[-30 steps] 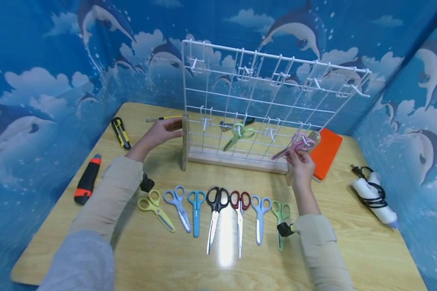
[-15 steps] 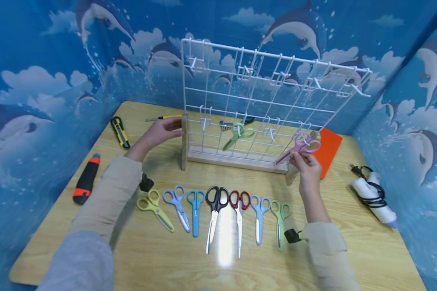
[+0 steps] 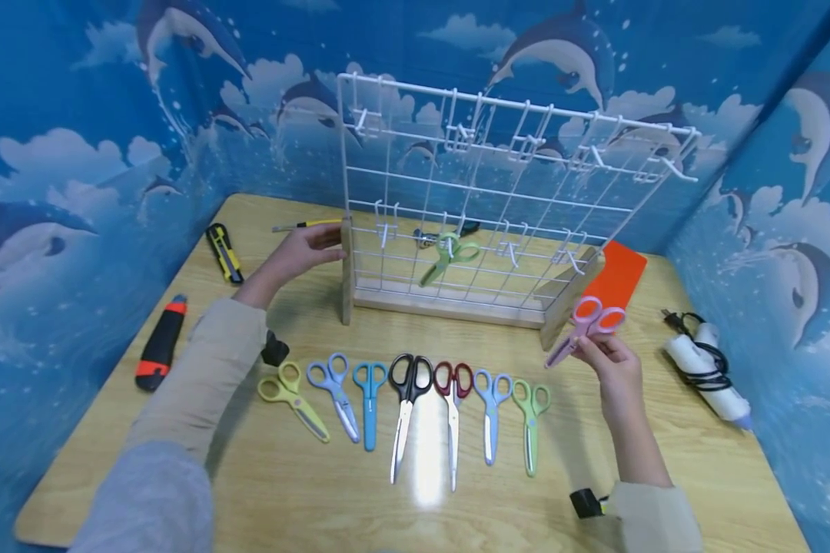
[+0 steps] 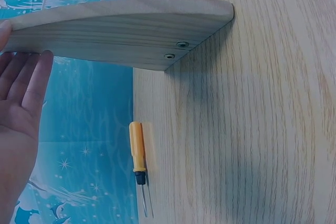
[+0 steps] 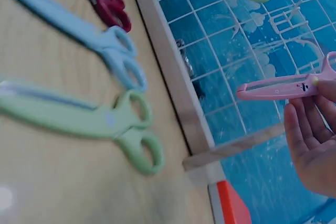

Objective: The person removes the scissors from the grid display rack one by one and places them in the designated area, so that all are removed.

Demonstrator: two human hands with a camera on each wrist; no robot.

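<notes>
My right hand [image 3: 619,369] pinches a pair of pink scissors [image 3: 585,326] by the blades near the pivot, handles up, in front of the rack's right foot. The right wrist view shows these pink scissors [image 5: 278,86] with a small printed face. On the left, my left hand [image 3: 311,252] holds the wooden side panel [image 4: 115,30] of the white wire rack [image 3: 487,184], thumb on one side and fingers on the other. Green scissors [image 3: 448,257] hang from a lower hook of the rack. The lower right hook [image 3: 569,257] carries nothing.
In front of the rack lies a row of several scissors, including yellow [image 3: 292,399], black-handled [image 3: 408,392] and green ones [image 3: 531,418]. Cutters [image 3: 224,253] and a red-black tool [image 3: 161,346] lie left. An orange box [image 3: 619,273] and a corded white tool [image 3: 708,376] are right.
The pink scissors have come off the lower right hook. My right hand has carried them toward me and to the right. The left hand stays at the rack's side panel.
</notes>
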